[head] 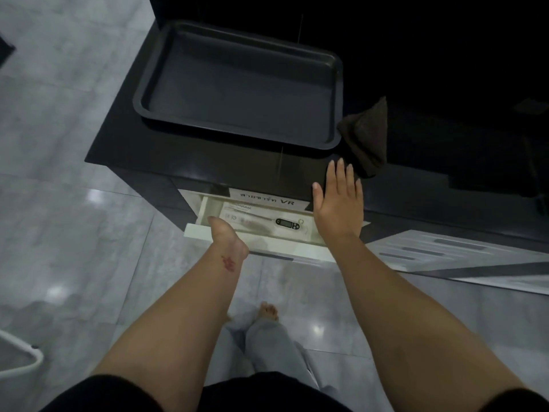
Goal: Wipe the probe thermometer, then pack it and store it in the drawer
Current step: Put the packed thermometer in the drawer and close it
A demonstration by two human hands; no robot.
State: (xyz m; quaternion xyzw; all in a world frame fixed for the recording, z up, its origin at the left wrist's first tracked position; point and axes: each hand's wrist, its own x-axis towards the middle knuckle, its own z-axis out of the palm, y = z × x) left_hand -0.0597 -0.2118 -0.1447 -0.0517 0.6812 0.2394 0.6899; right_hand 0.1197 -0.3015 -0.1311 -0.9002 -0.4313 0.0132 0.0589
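The probe thermometer, black with a small display and a long metal probe, lies in its white printed box inside the cream drawer, which stands pulled out under the dark counter. My left hand grips the drawer's front edge, thumb on top and fingers hidden below. Over the drawer's right end and the counter's edge hovers my right hand, flat, fingers apart, holding nothing. A dark brown cloth lies crumpled on the counter just beyond it.
A large dark baking tray sits on the counter behind the drawer. A white label with printed text is above the drawer. Grey tiled floor lies left and below, with my legs and a bare foot.
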